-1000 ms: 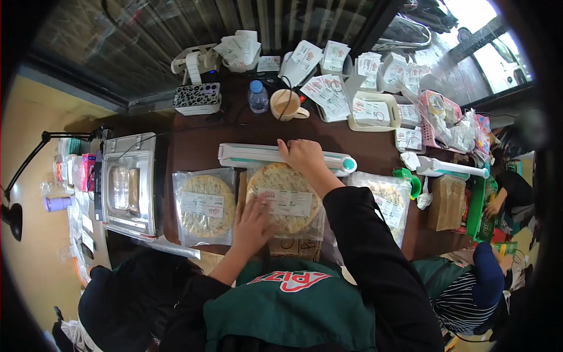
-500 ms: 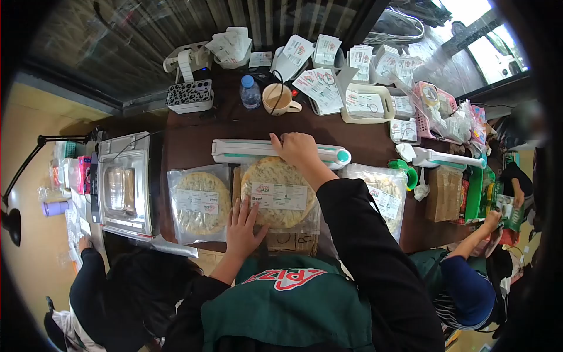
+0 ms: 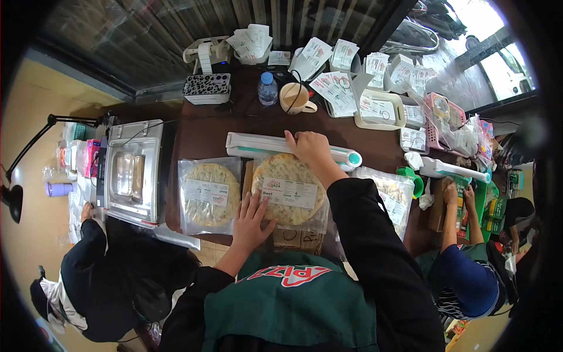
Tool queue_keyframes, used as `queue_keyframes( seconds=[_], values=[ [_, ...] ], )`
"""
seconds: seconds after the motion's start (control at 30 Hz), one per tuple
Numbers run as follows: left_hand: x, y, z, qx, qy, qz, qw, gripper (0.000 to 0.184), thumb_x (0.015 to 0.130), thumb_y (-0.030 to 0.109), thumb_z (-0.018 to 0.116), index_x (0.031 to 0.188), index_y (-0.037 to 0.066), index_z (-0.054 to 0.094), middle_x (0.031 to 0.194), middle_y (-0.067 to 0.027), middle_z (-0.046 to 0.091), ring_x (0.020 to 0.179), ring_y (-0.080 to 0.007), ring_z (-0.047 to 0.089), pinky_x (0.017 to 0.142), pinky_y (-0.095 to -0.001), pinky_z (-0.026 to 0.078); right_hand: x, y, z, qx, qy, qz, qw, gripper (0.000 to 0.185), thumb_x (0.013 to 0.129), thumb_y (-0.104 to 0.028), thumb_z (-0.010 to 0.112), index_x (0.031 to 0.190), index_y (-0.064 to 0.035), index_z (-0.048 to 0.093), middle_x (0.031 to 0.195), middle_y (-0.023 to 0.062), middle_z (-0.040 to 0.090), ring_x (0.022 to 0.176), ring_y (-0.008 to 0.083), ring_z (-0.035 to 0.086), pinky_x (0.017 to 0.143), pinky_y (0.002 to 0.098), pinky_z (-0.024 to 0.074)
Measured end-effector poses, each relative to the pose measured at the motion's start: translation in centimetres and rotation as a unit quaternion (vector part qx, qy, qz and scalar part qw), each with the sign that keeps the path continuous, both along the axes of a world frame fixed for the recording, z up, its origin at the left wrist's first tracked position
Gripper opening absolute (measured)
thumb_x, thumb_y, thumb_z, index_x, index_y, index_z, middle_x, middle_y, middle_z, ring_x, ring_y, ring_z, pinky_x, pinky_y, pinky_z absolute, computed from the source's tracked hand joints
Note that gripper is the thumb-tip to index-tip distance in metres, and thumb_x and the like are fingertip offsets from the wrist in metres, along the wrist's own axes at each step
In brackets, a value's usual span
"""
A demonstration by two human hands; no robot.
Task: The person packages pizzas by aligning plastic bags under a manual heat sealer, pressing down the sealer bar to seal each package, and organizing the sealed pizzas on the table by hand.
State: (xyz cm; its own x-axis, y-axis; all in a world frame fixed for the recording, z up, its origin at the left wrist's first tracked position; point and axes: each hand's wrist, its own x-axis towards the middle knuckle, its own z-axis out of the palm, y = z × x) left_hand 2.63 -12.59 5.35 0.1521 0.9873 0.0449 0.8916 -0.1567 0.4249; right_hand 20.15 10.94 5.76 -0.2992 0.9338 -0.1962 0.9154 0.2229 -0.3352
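Note:
A bagged pizza with a "Beef" label lies in front of me, its far edge at a white and green bag sealer. My right hand is closed over the sealer's long arm, pressing on it. Spread flat, my left hand rests on the lower left part of the clear bag. Another bagged pizza lies to the left. A third bagged pizza is at the right, partly behind my right sleeve. Under the middle pizza's near edge shows a cardboard box.
A water bottle, a mug and label stacks stand along the back. On the left is a metal vacuum machine. At right are a tape dispenser, a second sealer, and a co-worker's hands over a green crate.
The whole view has shifted a little to the right. Both my hands keep their places on the sealer and bag. The co-worker at right has moved both hands to the green crate.

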Motion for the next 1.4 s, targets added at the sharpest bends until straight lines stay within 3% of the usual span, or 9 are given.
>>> queue_keyframes(
  seconds=[0.17, 0.27, 0.4, 0.57, 0.67, 0.87, 1.0, 1.23, 1.4],
  values=[
    [-0.1, -0.3, -0.4, 0.022, -0.009, 0.004, 1.0, 0.064, 0.084, 0.04, 0.066, 0.139, 0.014, 0.047, 0.149, -0.0156, 0.038, 0.136, -0.0391, 0.036, 0.107, -0.051, 0.033, 0.1, 0.1, 0.2, -0.023, -0.001, 0.002, 1.0, 0.07, 0.097, -0.057, 0.029, 0.08, -0.005, 0.073, 0.078, 0.0136, 0.071, 0.082, 0.0328, 0.069, 0.076, 0.0438, 0.0531],
    [-0.1, -0.3, -0.3, 0.028, -0.016, 0.005, 0.999, 0.063, 0.085, 0.04, 0.065, 0.139, 0.014, 0.047, 0.148, -0.0152, 0.039, 0.136, -0.0392, 0.036, 0.108, -0.0505, 0.032, -0.1, 0.8, 2.9, -0.132, -0.019, 0.017, 0.991, 0.078, 0.096, -0.063, 0.022, 0.089, -0.0053, 0.073, 0.09, 0.0151, 0.071, 0.093, 0.0333, 0.067, 0.085, 0.0442, 0.0509],
    [-0.2, -0.5, -0.6, 0.039, -0.011, 0.0, 0.999, 0.062, 0.086, 0.041, 0.063, 0.139, 0.013, 0.048, 0.148, -0.0151, 0.038, 0.136, -0.0395, 0.036, 0.108, -0.0506, 0.033, -0.1, 1.8, 5.8, -0.137, 0.053, 0.0, 0.989, 0.088, 0.092, -0.072, 0.014, 0.106, -0.0056, 0.07, 0.11, 0.021, 0.067, 0.112, 0.0358, 0.06, 0.099, 0.0441, 0.0438],
    [-0.1, -0.5, -0.8, 0.052, -0.017, -0.003, 0.998, 0.061, 0.087, 0.041, 0.062, 0.138, 0.011, 0.048, 0.149, -0.0153, 0.038, 0.136, -0.0401, 0.036, 0.107, -0.0508, 0.033, 0.3, 4.5, 6.4, -0.176, 0.192, -0.031, 0.965, 0.09, 0.091, -0.073, 0.014, 0.114, -0.0048, 0.067, 0.12, 0.0218, 0.062, 0.118, 0.0392, 0.055, 0.103, 0.0446, 0.0403],
    [-0.1, -0.5, -0.9, 0.053, -0.026, 0.0, 0.998, 0.061, 0.087, 0.042, 0.062, 0.138, 0.011, 0.048, 0.149, -0.0153, 0.037, 0.136, -0.04, 0.036, 0.107, -0.051, 0.033, 0.4, 3.7, 6.1, -0.076, 0.172, 0.006, 0.982, 0.089, 0.092, -0.072, 0.014, 0.113, -0.004, 0.067, 0.12, 0.0214, 0.062, 0.116, 0.0388, 0.056, 0.101, 0.0442, 0.0417],
    [-0.2, -0.6, -1.1, 0.044, -0.018, 0.001, 0.999, 0.06, 0.087, 0.041, 0.063, 0.138, 0.012, 0.048, 0.149, -0.0156, 0.038, 0.135, -0.0397, 0.036, 0.107, -0.0514, 0.033, -1.2, 2.0, 4.1, -0.182, -0.008, 0.031, 0.983, 0.086, 0.094, -0.069, 0.016, 0.109, -0.0028, 0.069, 0.113, 0.0187, 0.067, 0.11, 0.0355, 0.061, 0.096, 0.0436, 0.0457],
    [-0.2, -0.4, -0.6, 0.032, -0.018, 0.004, 0.999, 0.062, 0.086, 0.04, 0.064, 0.138, 0.013, 0.048, 0.148, -0.0157, 0.039, 0.136, -0.0393, 0.036, 0.107, -0.0513, 0.032, -1.5, 0.6, 1.6, -0.139, -0.017, 0.002, 0.99, 0.084, 0.094, -0.069, 0.019, 0.104, -0.0044, 0.072, 0.105, 0.0171, 0.07, 0.105, 0.0319, 0.065, 0.09, 0.0428, 0.0491],
    [-0.1, -0.2, -0.3, 0.01, -0.011, 0.007, 1.0, 0.062, 0.084, 0.039, 0.065, 0.138, 0.013, 0.049, 0.147, -0.0155, 0.04, 0.136, -0.0382, 0.036, 0.107, -0.0509, 0.033, -1.4, 0.0, 0.4, -0.001, 0.007, 0.004, 1.0, 0.075, 0.093, -0.066, 0.032, 0.082, -0.0034, 0.072, 0.079, 0.0159, 0.071, 0.079, 0.0324, 0.07, 0.071, 0.0419, 0.0551],
    [-0.1, -0.1, -0.4, 0.006, -0.014, 0.008, 1.0, 0.06, 0.084, 0.038, 0.067, 0.136, 0.012, 0.051, 0.148, -0.0169, 0.039, 0.136, -0.0397, 0.036, 0.107, -0.0513, 0.033, -1.5, 0.1, 0.5, -0.008, 0.005, 0.0, 1.0, 0.073, 0.094, -0.065, 0.032, 0.082, -0.0041, 0.071, 0.078, 0.0167, 0.07, 0.08, 0.0329, 0.069, 0.072, 0.0425, 0.0549]
  ],
)
